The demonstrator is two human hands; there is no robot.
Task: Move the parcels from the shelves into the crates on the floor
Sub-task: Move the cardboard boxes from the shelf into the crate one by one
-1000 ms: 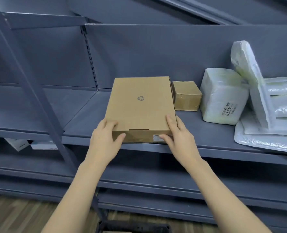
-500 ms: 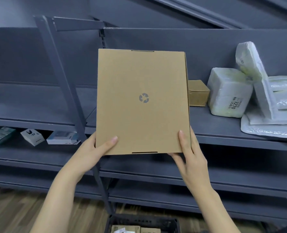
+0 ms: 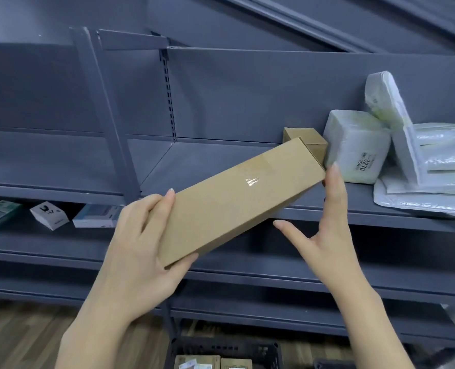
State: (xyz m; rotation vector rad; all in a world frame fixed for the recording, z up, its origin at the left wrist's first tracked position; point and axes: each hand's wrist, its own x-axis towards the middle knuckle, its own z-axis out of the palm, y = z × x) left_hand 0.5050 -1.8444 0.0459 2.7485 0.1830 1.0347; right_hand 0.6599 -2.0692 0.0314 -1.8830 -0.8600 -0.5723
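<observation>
A flat brown cardboard box (image 3: 237, 201) is in the air in front of the grey shelf (image 3: 207, 166), tilted so its narrow side faces me, upper end to the right. My left hand (image 3: 144, 243) grips its lower left end. My right hand (image 3: 325, 225) touches the upper right corner with a fingertip, fingers spread. A dark crate (image 3: 223, 350) on the floor below holds brown parcels (image 3: 197, 362). On the shelf remain a small brown box (image 3: 311, 143) and a white wrapped parcel (image 3: 356, 147).
More white plastic mailers (image 3: 431, 169) lean and lie stacked at the shelf's right end. Small printed boxes (image 3: 49, 215) sit on the lower shelf at left. A grey upright post (image 3: 106, 113) stands left of the box. Wooden floor shows below.
The box came off the shelf, was held flat facing me, and has now turned edge-on and tilted. My right hand has loosened from a grip to a fingertip touch.
</observation>
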